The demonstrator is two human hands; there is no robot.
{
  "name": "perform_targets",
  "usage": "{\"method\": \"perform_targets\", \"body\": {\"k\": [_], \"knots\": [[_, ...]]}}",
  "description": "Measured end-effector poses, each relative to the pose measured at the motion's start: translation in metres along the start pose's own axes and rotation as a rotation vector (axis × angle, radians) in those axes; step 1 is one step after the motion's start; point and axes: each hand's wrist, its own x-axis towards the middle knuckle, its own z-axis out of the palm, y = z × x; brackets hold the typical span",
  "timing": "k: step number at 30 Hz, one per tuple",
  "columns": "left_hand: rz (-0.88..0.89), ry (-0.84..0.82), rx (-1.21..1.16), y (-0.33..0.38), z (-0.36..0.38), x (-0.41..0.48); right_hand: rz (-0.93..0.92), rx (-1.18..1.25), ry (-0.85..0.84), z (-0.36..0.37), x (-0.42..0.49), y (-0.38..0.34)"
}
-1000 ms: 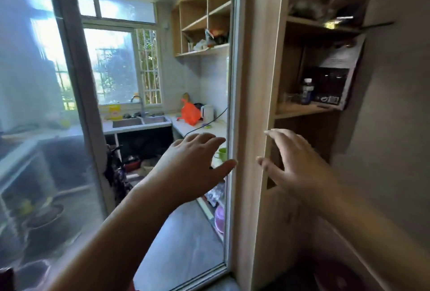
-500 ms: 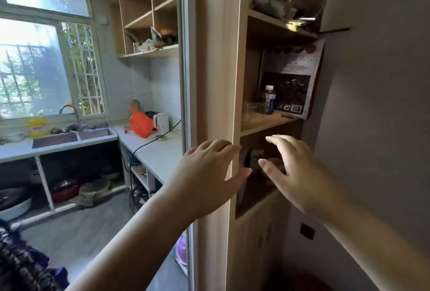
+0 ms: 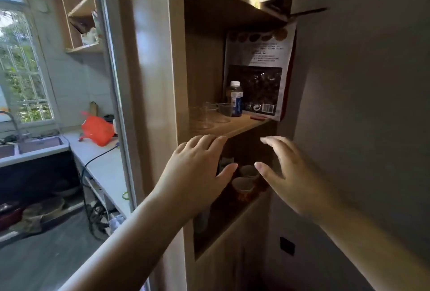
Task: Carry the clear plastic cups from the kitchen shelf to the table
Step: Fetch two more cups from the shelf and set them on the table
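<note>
Several clear plastic cups stand on a wooden shelf inside a tall open cabinet; a smaller clear cup sits behind them, beside a bottle. My left hand hovers just below the shelf's front edge, fingers spread, holding nothing. At the same height to the right is my right hand, also open and empty. Both hands are below the cups and touch none of them.
A blue-labelled bottle and a large food bag stand at the shelf's back. Paper cups sit on the lower shelf between my hands. A grey wall is on the right. Through the doorway on the left: a kitchen counter with an orange bag.
The view has moved closer to the cabinet and turned right. Both hands have come nearer to the shelf with the cups, still open and empty.
</note>
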Motion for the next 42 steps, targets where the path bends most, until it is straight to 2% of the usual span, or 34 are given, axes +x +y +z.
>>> {"method": "perform_targets", "body": {"k": [4,8,15,21,28,36,42], "knots": [[-0.054,0.060,0.025,-0.004,0.048,0.051,-0.090,0.049,0.005,0.027,0.052,0.063],[-0.119,0.105,0.023,-0.013,0.088,0.111,-0.197,0.063,-0.072,0.050,0.112,0.124],[-0.304,0.022,0.197,-0.041,0.146,0.188,-0.322,0.183,-0.126,0.091,0.227,0.184],[-0.410,-0.054,0.199,-0.062,0.168,0.216,-0.378,0.230,-0.215,0.145,0.285,0.202],[-0.456,0.005,0.178,-0.075,0.184,0.230,-0.428,0.227,-0.159,0.178,0.313,0.215],[-0.436,0.084,0.237,-0.068,0.189,0.242,-0.495,0.263,-0.061,0.176,0.307,0.219],[-0.433,0.121,0.284,-0.061,0.191,0.242,-0.540,0.265,-0.101,0.160,0.295,0.222]]}}
